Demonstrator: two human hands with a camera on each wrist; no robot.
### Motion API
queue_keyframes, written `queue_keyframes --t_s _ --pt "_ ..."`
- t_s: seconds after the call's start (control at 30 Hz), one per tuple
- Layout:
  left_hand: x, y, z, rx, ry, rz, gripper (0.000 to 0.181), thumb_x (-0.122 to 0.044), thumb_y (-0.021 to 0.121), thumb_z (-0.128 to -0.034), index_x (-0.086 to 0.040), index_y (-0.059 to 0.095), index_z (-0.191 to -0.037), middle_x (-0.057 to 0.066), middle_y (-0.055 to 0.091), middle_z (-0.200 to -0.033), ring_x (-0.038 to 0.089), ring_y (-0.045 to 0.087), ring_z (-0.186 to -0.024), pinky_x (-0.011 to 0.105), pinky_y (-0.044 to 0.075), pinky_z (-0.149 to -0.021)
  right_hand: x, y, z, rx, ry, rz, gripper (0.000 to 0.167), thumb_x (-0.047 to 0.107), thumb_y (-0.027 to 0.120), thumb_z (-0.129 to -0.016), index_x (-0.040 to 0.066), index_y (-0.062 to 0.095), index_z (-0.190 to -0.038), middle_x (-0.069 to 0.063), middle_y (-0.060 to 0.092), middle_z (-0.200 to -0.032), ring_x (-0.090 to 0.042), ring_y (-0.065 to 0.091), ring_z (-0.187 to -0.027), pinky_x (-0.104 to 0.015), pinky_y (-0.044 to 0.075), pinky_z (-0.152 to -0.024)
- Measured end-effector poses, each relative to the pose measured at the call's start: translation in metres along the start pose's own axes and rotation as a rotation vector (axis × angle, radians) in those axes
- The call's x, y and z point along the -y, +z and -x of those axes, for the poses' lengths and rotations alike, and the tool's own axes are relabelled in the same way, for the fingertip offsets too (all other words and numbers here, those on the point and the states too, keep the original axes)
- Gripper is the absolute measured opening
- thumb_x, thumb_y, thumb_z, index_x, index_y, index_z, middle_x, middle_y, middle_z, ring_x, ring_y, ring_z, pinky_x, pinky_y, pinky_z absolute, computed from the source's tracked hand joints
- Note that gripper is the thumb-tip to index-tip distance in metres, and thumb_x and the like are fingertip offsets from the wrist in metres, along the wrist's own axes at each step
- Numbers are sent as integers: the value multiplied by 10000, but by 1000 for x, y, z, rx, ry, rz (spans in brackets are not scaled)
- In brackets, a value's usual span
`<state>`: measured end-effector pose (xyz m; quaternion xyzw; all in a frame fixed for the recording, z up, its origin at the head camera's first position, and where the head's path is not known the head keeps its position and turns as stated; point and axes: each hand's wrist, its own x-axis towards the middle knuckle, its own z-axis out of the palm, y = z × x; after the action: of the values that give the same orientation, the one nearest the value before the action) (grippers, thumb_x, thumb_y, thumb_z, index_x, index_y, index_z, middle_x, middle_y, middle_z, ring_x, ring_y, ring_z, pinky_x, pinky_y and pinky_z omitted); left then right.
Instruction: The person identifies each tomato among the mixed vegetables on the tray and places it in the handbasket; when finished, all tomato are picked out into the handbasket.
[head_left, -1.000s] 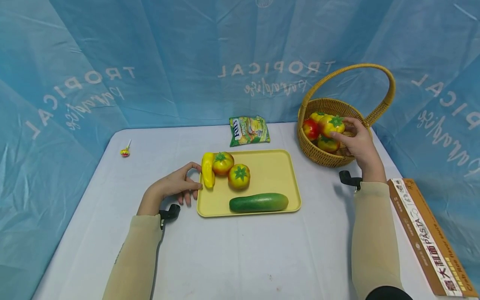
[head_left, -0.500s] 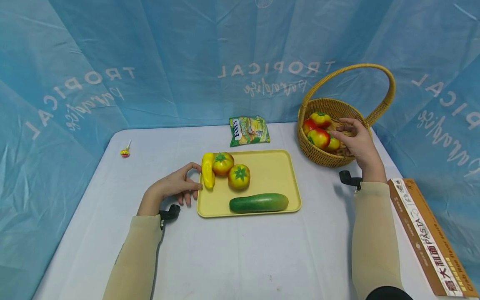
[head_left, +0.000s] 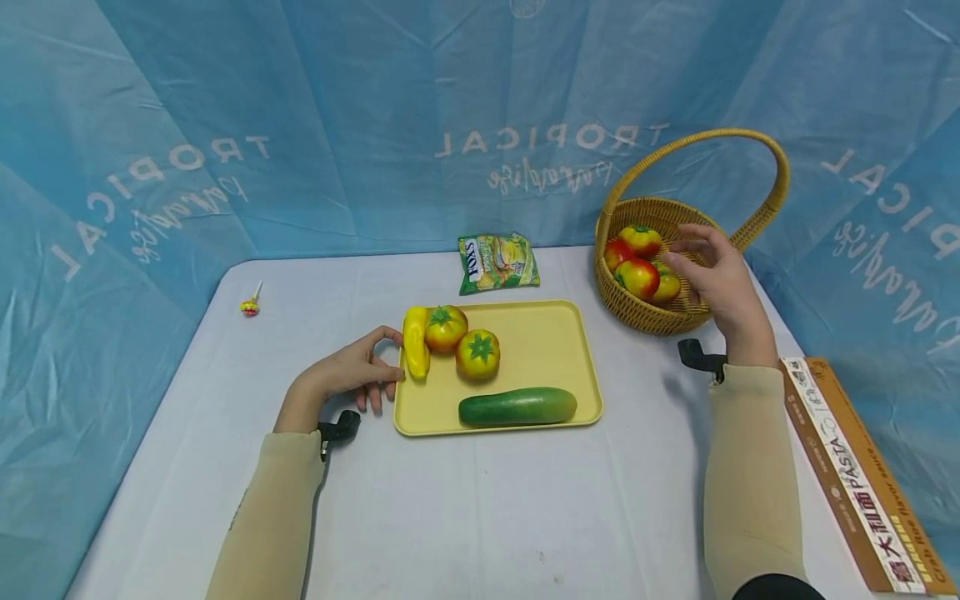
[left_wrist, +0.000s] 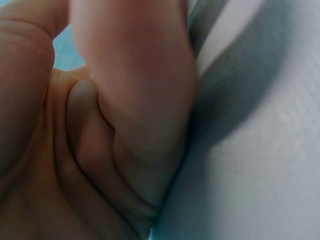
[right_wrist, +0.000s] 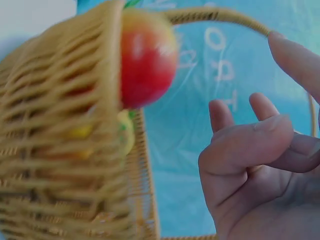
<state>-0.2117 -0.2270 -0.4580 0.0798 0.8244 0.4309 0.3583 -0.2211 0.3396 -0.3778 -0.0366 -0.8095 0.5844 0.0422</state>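
Right hand (head_left: 723, 279) hangs over the right side of the basket (head_left: 641, 317), fingers spread and slightly bent, thumb well apart from them; the right wrist view shows nothing between them. Basket stands upright at the back right of the table (head_left: 480, 517), its tall handle arching above the rim. Four red and yellow basket fruits (head_left: 637, 278) are visible, piled toward the basket's left side; the right-hand one sits just beside the thumb, with contact not certain. In the right wrist view one shows red and glossy above the rim. Left hand (head_left: 348, 367) rests at the left edge of the tray (head_left: 543, 350); thumb and bent forefinger touch the rim at two spots, other fingers lower, near the table. Cannot tell whether it pinches the rim; the left wrist view shows only blurred fingers and white cloth. Tray, yellow and flat, lies mid-table. On it: banana (head_left: 417, 342) along the left rim, two tray fruits (head_left: 478, 354) with green star tops just beside it, and cucumber (head_left: 517, 406) lengthwise near the front rim. Snack bag (head_left: 498, 262) lies behind the tray; lollipop (head_left: 251, 307) at back left; pasta box (head_left: 855, 475) slanting along the right edge.
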Motion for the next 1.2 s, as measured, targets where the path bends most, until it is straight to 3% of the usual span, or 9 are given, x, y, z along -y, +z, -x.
queue_keyframes --t_s 0.3,0.47,0.6,0.77,0.87,1.0,1.2 --pt "1 -1 2 -5 3 7 648 -361 739 -1000 -216 319 -1473 102 780 -841 191 681 -527 303 590 -512 30 23 11 82 -82 33 610 399 750 -988 325 488 -1535 18 578 -1385 -239 432 -572 -293 466 -485" --pt "0 0 3 -7 -3 6 649 -359 738 -999 -218 318 -1474 102 782 -849 190 685 -531 299 590 -513 41 43 13 190 -119 -5 581 283 747 -1007 298 492 -1529 -14 593 -1400 -233 398 -524 -334 402 -456" --pt "0 0 2 3 -2 17 644 -353 733 -1006 -224 313 -1477 102 776 -842 186 682 -528 297 590 -512 42 63 9 326 -139 -30 578 172 712 -1026 269 473 -1543 -22 575 -1424 -194 334 -466 -357 342 -442" --pt "0 0 1 7 -3 28 648 -353 737 -1003 -226 312 -1475 105 769 -829 192 679 -525 302 591 -511 37 89 -2 512 -136 83 682 230 752 -1004 296 418 -1596 -98 540 -1509 -300 392 -533 -338 421 -481" --pt "0 -1 1 -2 -3 21 653 -359 744 -997 -228 316 -1472 107 770 -826 195 672 -518 303 590 -509 32 105 -9 646 -125 136 708 276 757 -1001 335 397 -1608 -105 525 -1542 -379 528 -679 -363 426 -501" --pt "1 0 0 -3 2 24 653 -359 745 -997 -222 317 -1471 108 769 -823 195 667 -512 300 588 -507 21 124 -20 818 -107 150 725 289 736 -1014 309 360 -1634 -140 498 -1587 -496 645 -1005 -369 447 -556" --pt "1 1 1 5 11 35 640 -349 739 -1003 -213 320 -1467 111 767 -818 190 667 -507 298 584 -497 15 145 -30 1001 -81 179 777 339 759 -994 263 344 -1647 -165 523 -1573 -493 471 -719 -395 423 -559"
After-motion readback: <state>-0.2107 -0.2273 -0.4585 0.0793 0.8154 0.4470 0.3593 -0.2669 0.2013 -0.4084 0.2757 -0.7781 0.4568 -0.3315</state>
